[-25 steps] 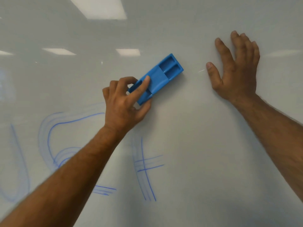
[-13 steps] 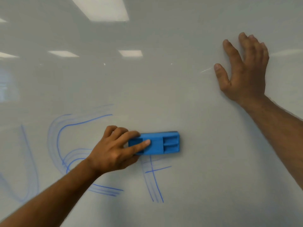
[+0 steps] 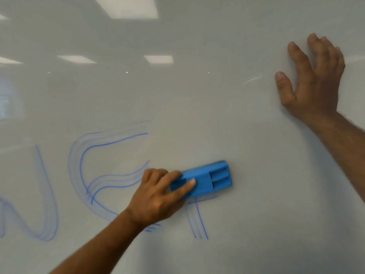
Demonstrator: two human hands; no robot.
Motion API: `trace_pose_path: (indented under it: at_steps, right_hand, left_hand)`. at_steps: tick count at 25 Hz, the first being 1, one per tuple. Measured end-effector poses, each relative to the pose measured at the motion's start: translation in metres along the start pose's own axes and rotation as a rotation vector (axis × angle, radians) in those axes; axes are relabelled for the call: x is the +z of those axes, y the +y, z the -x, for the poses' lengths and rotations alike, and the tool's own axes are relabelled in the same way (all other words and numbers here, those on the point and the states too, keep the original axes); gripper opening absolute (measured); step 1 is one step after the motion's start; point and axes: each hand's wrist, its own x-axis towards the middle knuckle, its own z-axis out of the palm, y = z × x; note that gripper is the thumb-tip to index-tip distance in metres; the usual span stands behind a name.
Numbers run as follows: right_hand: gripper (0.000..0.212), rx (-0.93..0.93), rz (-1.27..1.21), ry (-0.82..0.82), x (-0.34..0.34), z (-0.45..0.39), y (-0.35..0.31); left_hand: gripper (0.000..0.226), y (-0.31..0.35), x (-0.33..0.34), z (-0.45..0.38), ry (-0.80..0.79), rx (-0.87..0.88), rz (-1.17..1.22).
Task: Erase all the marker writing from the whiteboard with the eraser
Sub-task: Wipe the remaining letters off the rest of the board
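My left hand [image 3: 156, 198] grips a blue plastic eraser [image 3: 207, 179] and presses it flat against the whiteboard [image 3: 227, 119]. The eraser lies nearly level, covering the top of a blue cross mark [image 3: 198, 218] whose lower stem shows below it. Left of my hand are smeared blue curved strokes [image 3: 87, 167], and a V-shaped stroke [image 3: 47, 198] sits at the far left. My right hand [image 3: 314, 82] rests flat on the board at the upper right, fingers spread, holding nothing.
The glossy board fills the whole view and mirrors ceiling lights [image 3: 126, 6] along the top. Its upper and right areas carry no marker strokes. No board edge or tray is in view.
My left hand swept the eraser down from the upper middle onto the cross mark, then edged it lower over the crossbar. The right hand stayed planted.
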Motion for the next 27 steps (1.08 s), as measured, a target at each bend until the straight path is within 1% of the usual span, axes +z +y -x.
trace_pose_path:
  at_steps: [4, 9, 15, 19, 22, 25, 27]
  right_hand:
    - [0.065, 0.003, -0.017, -0.038, -0.003, 0.004, -0.002]
    - [0.068, 0.008, -0.033, -0.045, -0.005, 0.016, -0.008]
    - [0.072, 0.011, -0.015, -0.071, -0.003, 0.035, -0.023]
    - [0.069, 0.032, -0.006, -0.052, 0.0, 0.051, -0.038]
    - [0.065, 0.049, 0.0, -0.029, 0.003, 0.063, -0.047]
    - [0.064, 0.06, -0.01, -0.029, 0.004, 0.072, -0.055]
    - [0.064, 0.057, -0.017, -0.035, 0.003, 0.079, -0.06]
  left_hand:
    - [0.051, 0.029, 0.009, 0.038, -0.097, 0.097, 0.053]
    - [0.044, 0.057, 0.017, 0.084, -0.192, 0.2, 0.119]
    - [0.045, 0.06, 0.016, 0.096, -0.168, 0.24, 0.163]
    - [0.043, 0.063, 0.016, 0.089, -0.182, 0.283, 0.144]
    - [0.042, 0.057, 0.016, 0.071, -0.108, 0.23, 0.105]
    - [0.043, 0.043, 0.015, 0.029, -0.019, 0.12, 0.047]
    - [0.044, 0.032, 0.013, -0.003, 0.041, 0.008, 0.004]
